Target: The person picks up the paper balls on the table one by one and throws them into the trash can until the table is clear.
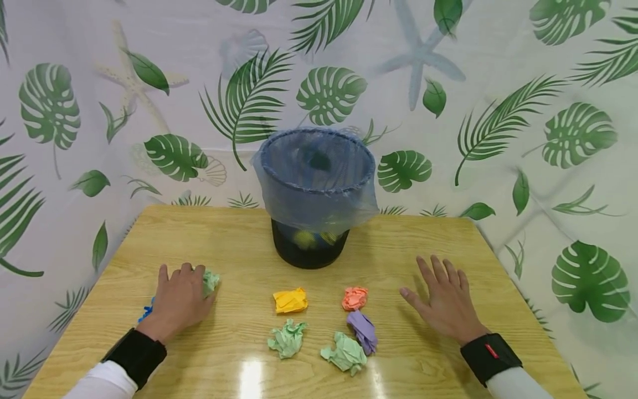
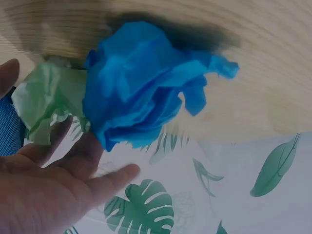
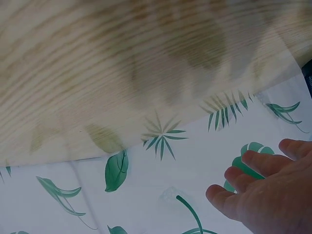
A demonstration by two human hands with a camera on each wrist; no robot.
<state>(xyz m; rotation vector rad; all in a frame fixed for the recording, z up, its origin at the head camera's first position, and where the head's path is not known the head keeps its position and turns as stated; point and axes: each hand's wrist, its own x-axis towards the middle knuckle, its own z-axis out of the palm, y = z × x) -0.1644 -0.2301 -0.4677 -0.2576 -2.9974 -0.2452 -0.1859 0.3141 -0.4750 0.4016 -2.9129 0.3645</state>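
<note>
My left hand (image 1: 181, 302) is low over the left part of the table, above a crumpled light green paper (image 1: 210, 282). In the left wrist view its fingers reach beside that green paper (image 2: 51, 97), with the thumb on the far side; a firm hold does not show. A crumpled blue paper (image 2: 139, 87) lies against the green one, mostly hidden under the hand in the head view. My right hand (image 1: 443, 302) hovers at the right with fingers spread and nothing in it. In the right wrist view, only bare wood and cloth are near its fingers (image 3: 263, 163).
A black bin (image 1: 306, 255) with a translucent blue liner (image 1: 319, 208) stands at the back middle, yellowish shapes inside. Before it lie crumpled papers: yellow-orange (image 1: 291, 301), coral (image 1: 355, 298), purple (image 1: 363, 331) and green ones (image 1: 287, 338). Leaf-printed cloth (image 1: 199, 100) surrounds the wooden table (image 1: 224, 233).
</note>
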